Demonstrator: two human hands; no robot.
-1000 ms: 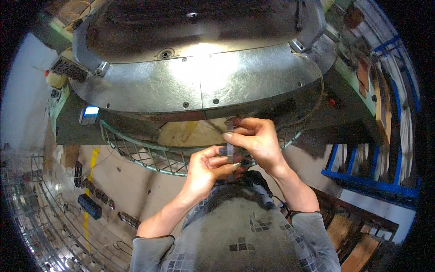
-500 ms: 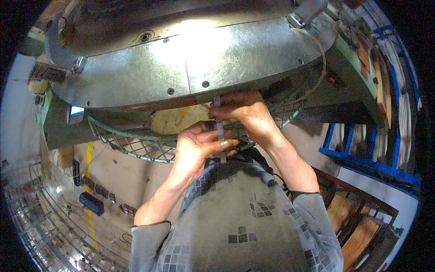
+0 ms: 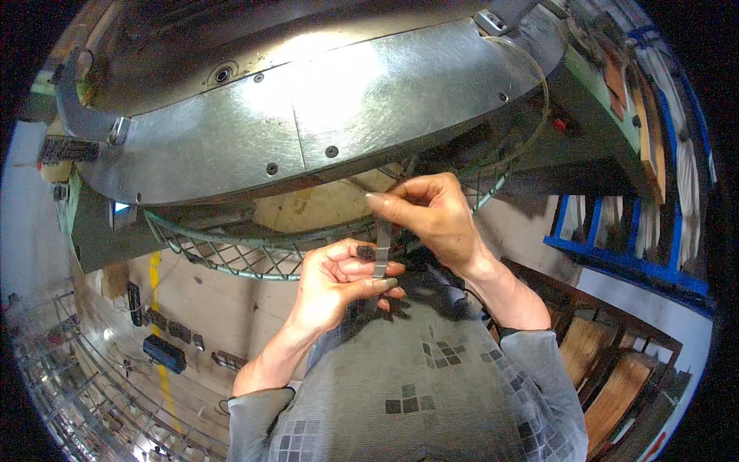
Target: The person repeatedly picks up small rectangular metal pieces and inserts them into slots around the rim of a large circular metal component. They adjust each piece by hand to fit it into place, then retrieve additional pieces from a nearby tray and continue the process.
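Observation:
A narrow grey strip (image 3: 382, 262), marked off into short segments, stands roughly upright between my hands, in front of my shirt. My left hand (image 3: 327, 286) is closed on its lower part, with the thumb in front and the fingers curled behind. Something small and black sits at the left index fingertip; I cannot make out if it is a cover or a loose piece. My right hand (image 3: 439, 219) is pinched at the strip's upper end, thumb and index fingertips together. Those fingers hide the very top of the strip.
A curved metal plate (image 3: 208, 146) with screws spans the machine front above my hands. Below its edge runs a green mesh basket (image 3: 231, 258). A clear thin tube (image 3: 545, 100) loops at the right. Blue racks (image 3: 616, 254) and wooden boards (image 3: 616, 393) stand to the right.
My right hand has moved slightly down and turned, its thumb now on the near side. My left hand has dropped a little, with the strip held lower. The view has shifted slightly.

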